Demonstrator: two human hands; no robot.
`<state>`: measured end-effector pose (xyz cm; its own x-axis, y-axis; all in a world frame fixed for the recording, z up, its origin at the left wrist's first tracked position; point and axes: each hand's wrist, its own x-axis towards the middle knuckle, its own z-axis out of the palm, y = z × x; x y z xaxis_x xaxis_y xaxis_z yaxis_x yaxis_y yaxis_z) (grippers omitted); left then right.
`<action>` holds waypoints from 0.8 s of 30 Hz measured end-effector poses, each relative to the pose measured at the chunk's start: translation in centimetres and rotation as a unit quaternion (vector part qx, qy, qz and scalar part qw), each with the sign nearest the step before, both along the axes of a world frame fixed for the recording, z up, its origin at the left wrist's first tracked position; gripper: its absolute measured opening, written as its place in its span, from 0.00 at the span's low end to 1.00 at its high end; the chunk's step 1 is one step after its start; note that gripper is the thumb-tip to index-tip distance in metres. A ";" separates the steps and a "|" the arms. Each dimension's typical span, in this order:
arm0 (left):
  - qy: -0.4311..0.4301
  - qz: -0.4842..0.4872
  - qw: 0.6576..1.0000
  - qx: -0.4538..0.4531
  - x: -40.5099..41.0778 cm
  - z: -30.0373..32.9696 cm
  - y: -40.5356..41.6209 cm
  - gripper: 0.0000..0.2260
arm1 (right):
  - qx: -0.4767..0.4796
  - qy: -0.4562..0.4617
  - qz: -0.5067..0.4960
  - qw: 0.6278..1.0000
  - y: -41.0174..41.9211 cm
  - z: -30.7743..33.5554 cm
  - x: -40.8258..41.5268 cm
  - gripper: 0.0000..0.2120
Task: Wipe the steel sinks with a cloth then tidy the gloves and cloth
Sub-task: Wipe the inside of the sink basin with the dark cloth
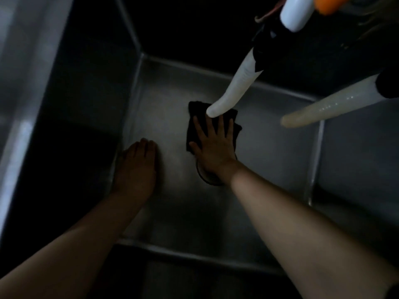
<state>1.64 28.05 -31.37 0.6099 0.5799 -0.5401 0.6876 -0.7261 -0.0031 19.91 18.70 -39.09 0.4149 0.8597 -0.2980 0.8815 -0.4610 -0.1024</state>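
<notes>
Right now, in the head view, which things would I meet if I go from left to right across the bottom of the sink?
left hand resting on the sink floor → right hand pressing flat on the dark cloth → cream-coloured hose hanging over the right side.

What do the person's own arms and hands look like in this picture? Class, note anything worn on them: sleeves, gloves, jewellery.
Both forearms are bare up to the frame edge, with no sleeves showing. The left hand and the right hand wear no gloves. No rings, watch or bracelet can be made out, though the light is dim and the picture soft, so small items could be missed. A dark patch at the lower right corner may be clothing.
</notes>
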 end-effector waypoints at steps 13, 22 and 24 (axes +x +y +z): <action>0.112 -0.080 0.990 0.019 1.2 -1.5 0.2 0.43 | 0.026 -0.032 -0.087 0.995 1.9 0.3 7.8 0.35; 0.129 -0.079 0.988 -0.016 2.0 -0.9 0.4 0.42 | -0.044 -0.092 -0.280 0.955 -11.1 1.4 15.0 0.42; 0.130 -0.075 0.988 -0.026 1.9 -1.1 0.5 0.42 | -0.038 -0.088 -0.339 0.936 -9.4 1.0 14.8 0.41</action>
<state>3.52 28.54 -32.49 0.5231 0.4610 -0.7168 0.5538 -0.8232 -0.1253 34.71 9.30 -38.04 0.9062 0.3597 -0.2223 0.3833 -0.9208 0.0726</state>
